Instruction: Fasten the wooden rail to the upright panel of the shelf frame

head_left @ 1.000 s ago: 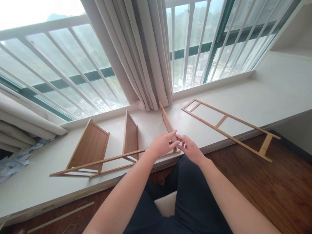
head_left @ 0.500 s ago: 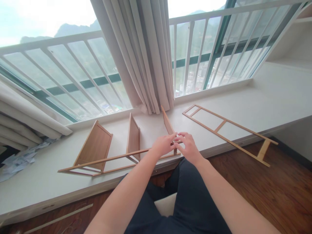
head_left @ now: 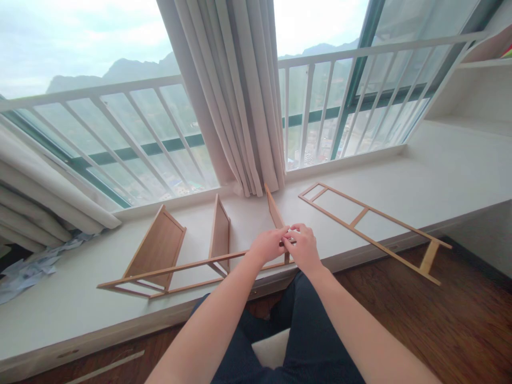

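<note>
Head view: both hands meet at the near end of a wooden frame that lies on the window ledge [head_left: 400, 181], in front of the person's knees.
Left hand [head_left: 269, 246]: fingertips bunched at the joint where the right panel [head_left: 275, 208] meets the front rail [head_left: 180, 268]. I cannot tell whether its grip is clamped on the panel's edge or only pressing beside it.
Right hand [head_left: 304, 248]: grip closed, thumb and fingers pinched on a small dark piece [head_left: 288, 242], too small to identify, right at that same joint.
Frame: three panels stand on edge, the right one tilted a little. The middle panel [head_left: 221, 232] and left panel [head_left: 157, 249] are joined to the same rail further left.
Doing it well: the left hand would best steady the panel upright and flush with the rail, so the joint does not shift while the right hand works the piece. The piece should go in square to the wood, with light pressure first, since a slanted start could mar the thin rail.
Watch for: the long rail may lever up off the ledge if pushed sideways.
Nearby: a second frame [head_left: 372, 226] lies flat to the right, well apart, and the curtain [head_left: 236, 90] hangs just behind the panels.
</note>
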